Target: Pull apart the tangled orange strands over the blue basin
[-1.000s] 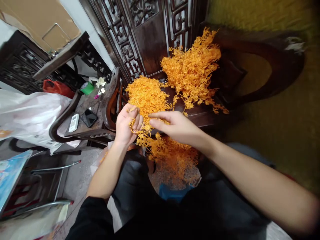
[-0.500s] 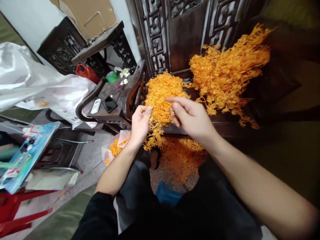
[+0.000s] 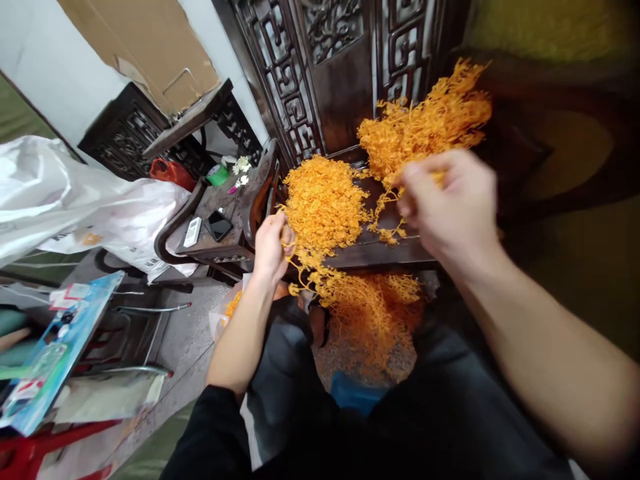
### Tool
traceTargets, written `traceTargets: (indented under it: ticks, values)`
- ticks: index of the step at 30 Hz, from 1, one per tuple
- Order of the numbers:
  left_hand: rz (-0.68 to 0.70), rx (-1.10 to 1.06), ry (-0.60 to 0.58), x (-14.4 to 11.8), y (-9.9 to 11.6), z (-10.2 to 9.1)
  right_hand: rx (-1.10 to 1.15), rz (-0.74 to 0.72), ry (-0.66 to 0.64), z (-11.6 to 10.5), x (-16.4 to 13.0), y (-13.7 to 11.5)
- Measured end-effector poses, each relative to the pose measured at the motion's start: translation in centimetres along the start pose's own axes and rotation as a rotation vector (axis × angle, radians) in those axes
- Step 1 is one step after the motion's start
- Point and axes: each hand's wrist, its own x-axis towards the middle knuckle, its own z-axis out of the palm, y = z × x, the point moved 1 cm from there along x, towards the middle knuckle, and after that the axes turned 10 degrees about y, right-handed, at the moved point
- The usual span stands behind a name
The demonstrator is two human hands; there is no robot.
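Sprigs (image 3: pixel 320 267) hang from my left hand (image 3: pixel 270 248), pinched; right hand (image 3: pixel 450 200) grips a bit near the far pile (image 3: pixel 425 130). Sorting, I judge; next needs a clean drop

Two sprig piles on the bench (image 3: pixel 380 250): pressed pile (image 3: pixel 323 203) left, loose pile (image 3: pixel 420 130) right. Side table (image 3: pixel 220 243) left of bench, bearing phone (image 3: pixel 219 225) and remote (image 3: pixel 191 231).

Carved dark wood panels (image 3: pixel 345 73), white wall (image 3: pixel 55 73), grey concrete floor (image 3: pixel 187 347).
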Motion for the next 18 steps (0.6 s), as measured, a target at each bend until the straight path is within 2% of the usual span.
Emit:
traceTargets:
  ticks: [1, 3, 5, 10, 18]
  values:
    - [-0.064, -0.002, -0.055, 0.0, 0.0, 0.2, -0.015, 0.043, -0.035, 0.1, -0.4, 0.1]
    - [-0.131, -0.008, -0.148, -0.3, -0.1, 0.8, -0.05, 0.092, -0.212, 0.9, -1.6, 0.1]
    - [-0.131, -0.023, -0.192, -0.7, 0.1, 1.4, -0.105, 0.019, -0.361, 1.8, -2.8, 0.1]
    - [-0.095, -0.032, -0.26, -1.4, 0.5, 1.9, -0.29, -0.254, -0.335, 2.3, -3.6, 0.1]
    - [0.058, 0.128, -0.306, -2.1, -0.1, 1.4, -0.413, -0.389, -0.348, 2.4, -3.7, 0.5]
